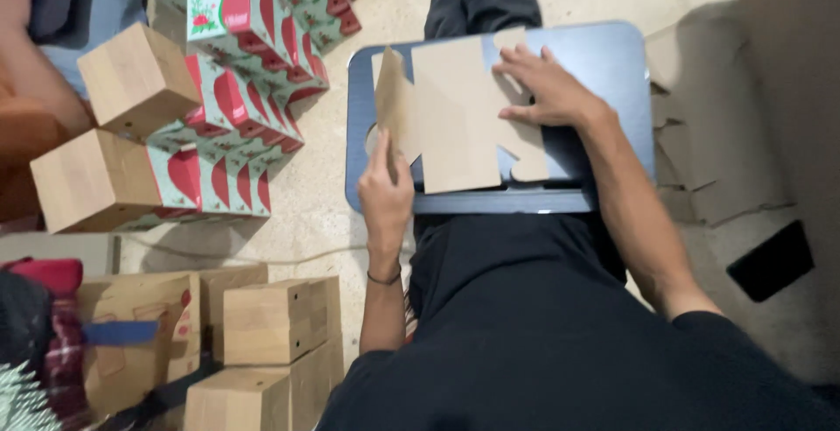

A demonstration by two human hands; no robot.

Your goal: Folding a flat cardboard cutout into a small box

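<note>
Black cloth on the person's lap fills the near foreground, and just past it a blue lap tray serves as worktop, carrying a flat brown cardboard blank that overhangs its near edge a little. Left hand pinches the blank's left flap at the tray's left edge, fingers closed on it, while the right hand lies flat with fingers spread on the blank's upper right. Finished boxes crowd the floor to the left, with a strip of bare floor between them and the tray.
</note>
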